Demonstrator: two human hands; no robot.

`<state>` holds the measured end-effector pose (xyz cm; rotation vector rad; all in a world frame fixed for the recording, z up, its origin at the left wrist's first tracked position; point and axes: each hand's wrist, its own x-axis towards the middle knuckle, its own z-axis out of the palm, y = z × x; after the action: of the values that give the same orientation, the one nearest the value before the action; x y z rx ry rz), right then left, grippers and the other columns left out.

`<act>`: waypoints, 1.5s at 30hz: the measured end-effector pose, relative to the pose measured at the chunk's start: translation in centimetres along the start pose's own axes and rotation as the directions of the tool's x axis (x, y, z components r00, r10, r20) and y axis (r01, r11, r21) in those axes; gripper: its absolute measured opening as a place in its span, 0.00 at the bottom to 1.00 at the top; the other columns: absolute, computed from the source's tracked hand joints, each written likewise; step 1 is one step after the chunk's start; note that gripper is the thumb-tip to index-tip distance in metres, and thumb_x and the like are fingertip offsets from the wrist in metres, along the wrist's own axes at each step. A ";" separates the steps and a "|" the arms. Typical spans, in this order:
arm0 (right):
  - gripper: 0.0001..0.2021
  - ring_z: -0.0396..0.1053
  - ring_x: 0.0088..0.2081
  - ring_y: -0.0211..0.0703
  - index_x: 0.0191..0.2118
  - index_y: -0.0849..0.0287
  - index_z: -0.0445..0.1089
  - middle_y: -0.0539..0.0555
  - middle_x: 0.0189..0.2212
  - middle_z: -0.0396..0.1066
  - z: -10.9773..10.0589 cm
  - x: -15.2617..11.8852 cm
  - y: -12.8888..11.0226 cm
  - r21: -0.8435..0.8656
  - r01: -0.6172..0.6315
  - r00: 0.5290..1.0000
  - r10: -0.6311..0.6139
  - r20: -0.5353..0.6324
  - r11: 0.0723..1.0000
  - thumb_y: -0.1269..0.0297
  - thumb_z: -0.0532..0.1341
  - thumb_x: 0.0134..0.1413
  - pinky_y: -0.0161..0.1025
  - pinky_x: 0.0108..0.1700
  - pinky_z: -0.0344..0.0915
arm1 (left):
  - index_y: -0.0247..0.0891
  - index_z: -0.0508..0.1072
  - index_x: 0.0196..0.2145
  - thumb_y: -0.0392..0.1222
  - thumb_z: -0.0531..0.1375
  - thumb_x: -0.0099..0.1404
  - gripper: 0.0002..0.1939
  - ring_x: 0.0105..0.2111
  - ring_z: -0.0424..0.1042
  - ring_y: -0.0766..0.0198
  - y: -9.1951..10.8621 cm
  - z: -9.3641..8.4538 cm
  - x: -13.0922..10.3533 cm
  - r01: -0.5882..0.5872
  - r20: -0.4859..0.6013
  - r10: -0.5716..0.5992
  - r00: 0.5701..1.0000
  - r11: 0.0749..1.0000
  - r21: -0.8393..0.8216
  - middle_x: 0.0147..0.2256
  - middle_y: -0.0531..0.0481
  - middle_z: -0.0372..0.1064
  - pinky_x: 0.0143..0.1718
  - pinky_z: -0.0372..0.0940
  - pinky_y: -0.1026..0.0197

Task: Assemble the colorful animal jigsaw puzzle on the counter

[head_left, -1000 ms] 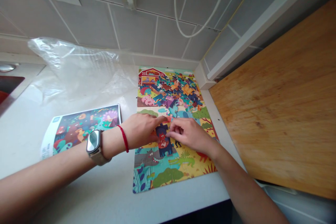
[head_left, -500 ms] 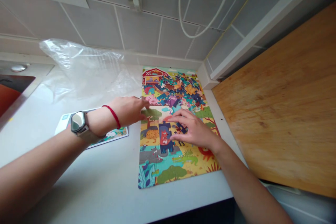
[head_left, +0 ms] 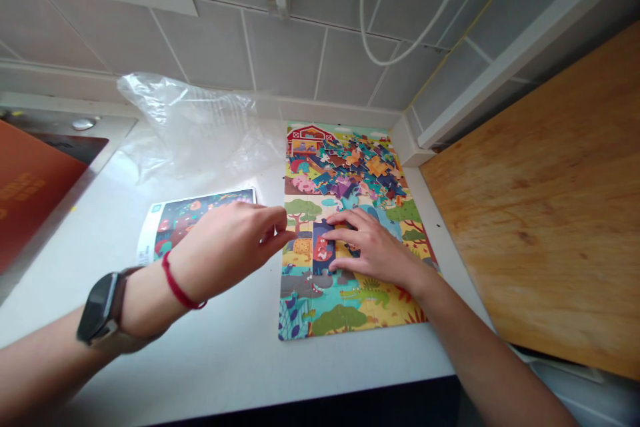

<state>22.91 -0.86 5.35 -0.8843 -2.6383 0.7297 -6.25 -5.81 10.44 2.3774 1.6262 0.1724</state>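
Observation:
A colourful animal jigsaw board point(head_left: 340, 320) lies on the white counter. Spread over its middle, my right hand point(head_left: 375, 247) has its fingertips on the right edge of a dark blue puzzle piece point(head_left: 324, 250) with a red animal; the hand is open and hides part of the picture. My left hand point(head_left: 240, 237), wearing a red cord and a watch, hovers at the board's left edge with fingers curled and thumb close to them; nothing shows in it. Loose puzzle pieces point(head_left: 360, 167) are heaped on the board's far half.
A picture card point(head_left: 173, 220) lies partly under my left forearm and hand. Behind it is a crumpled clear plastic bag point(head_left: 200, 127). An orange box point(head_left: 35, 193) stands at the left, a wooden board point(head_left: 550, 200) at the right. A white cable point(head_left: 373, 47) hangs on the tiled wall.
My left hand has drawn back from the board's left edge, towards me, and curled its fingers. My right hand stays at the blue piece. The view has shifted left, showing more of the orange box.

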 end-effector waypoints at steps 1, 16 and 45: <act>0.21 0.69 0.60 0.58 0.53 0.50 0.79 0.58 0.58 0.73 0.2 0.0 -0.1 -0.011 0.000 1.000 0.000 -0.001 1.000 0.56 0.77 0.54 0.59 0.64 0.67 | 0.41 0.76 0.31 0.52 0.59 0.77 0.18 0.22 0.69 0.63 0.2 0.8 -1.8 -0.050 -0.093 0.040 0.995 0.993 -0.107 0.24 0.51 0.71 0.24 0.58 0.60; 0.28 0.66 0.64 0.65 0.60 0.53 0.76 0.63 0.63 0.69 2.1 0.3 -0.8 -0.158 0.111 0.994 -0.113 0.002 0.981 0.53 0.75 0.55 0.65 0.65 0.68 | 0.42 0.77 0.50 0.44 0.64 0.75 0.09 0.49 0.74 0.53 4.5 9.0 -12.7 -0.132 -0.380 -0.017 0.925 0.923 -0.362 0.47 0.44 0.77 0.49 0.73 0.51; 0.25 0.71 0.60 0.64 0.54 0.58 0.80 0.66 0.59 0.74 3.7 0.2 -3.2 -0.196 0.231 0.971 -0.240 -0.019 0.953 0.50 0.75 0.55 0.61 0.61 0.72 | 0.46 0.80 0.49 0.43 0.63 0.76 0.07 0.49 0.70 0.52 4.6 9.9 -12.1 -0.106 -0.374 0.012 0.927 0.967 -0.232 0.49 0.45 0.76 0.48 0.68 0.49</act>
<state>19.75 -4.31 4.01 -0.6057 -2.7455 0.3969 -4.20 -20.07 2.76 2.2955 1.5673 0.8335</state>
